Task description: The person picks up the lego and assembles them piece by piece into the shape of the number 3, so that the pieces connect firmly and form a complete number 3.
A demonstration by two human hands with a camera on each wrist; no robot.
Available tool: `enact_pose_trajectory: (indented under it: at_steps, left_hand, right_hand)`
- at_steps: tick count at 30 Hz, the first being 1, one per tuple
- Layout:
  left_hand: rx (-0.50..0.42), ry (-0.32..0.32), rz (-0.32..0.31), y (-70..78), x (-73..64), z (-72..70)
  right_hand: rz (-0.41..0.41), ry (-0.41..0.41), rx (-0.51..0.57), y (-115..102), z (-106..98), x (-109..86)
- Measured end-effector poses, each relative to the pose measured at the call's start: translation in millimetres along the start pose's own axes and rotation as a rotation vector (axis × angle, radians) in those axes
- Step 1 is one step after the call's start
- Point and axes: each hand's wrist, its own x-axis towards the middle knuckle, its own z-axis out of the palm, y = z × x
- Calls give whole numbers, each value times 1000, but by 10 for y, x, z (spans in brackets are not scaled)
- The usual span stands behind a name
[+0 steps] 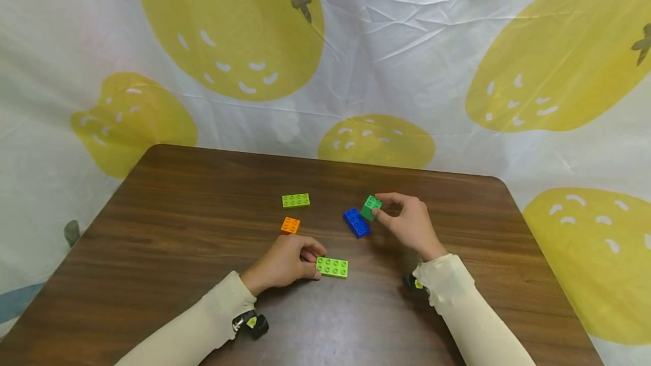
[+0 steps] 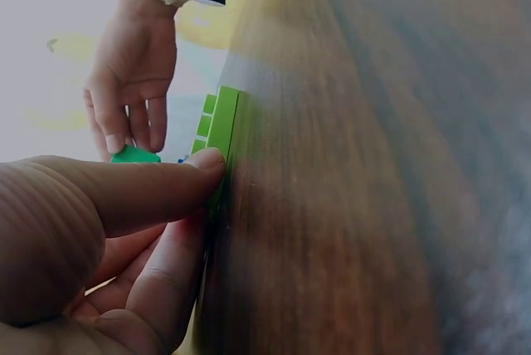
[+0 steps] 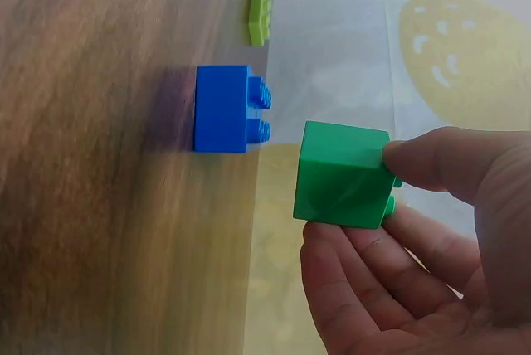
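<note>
My left hand (image 1: 285,261) pinches the left end of a flat lime-green brick (image 1: 333,268) between thumb and fingers, low at the tabletop. In the left wrist view the same lime brick (image 2: 222,123) shows its studs to the side. The right hand (image 1: 411,225) holds a green two-by-two brick (image 1: 371,208) between thumb and fingers. Seen from the right wrist, that green brick (image 3: 342,177) is raised off the table, apart from the blue brick (image 3: 222,109). The blue brick (image 1: 356,223) lies on the table just left of the green one.
An orange brick (image 1: 291,225) sits just beyond the left hand. Farther back lies a second flat lime-green brick (image 1: 296,201). The brown wooden table (image 1: 203,213) ends at a white curtain (image 1: 244,126) with yellow fruit prints.
</note>
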Motion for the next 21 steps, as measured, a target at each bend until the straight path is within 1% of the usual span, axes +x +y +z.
enact_pose_trajectory:
  at_steps: [8,14,21]
  left_hand:
    - [8,1,-2,6,-16,-1]
    - [7,-3,4,-6,-9,-3]
    - [6,-9,0,5,-12,-13]
  right_hand:
    - [-13,-6,29,-76,-10,-100]
    - [-17,-33,43,-165,0,-182]
    - [-52,-48,61,-241,23,-294]
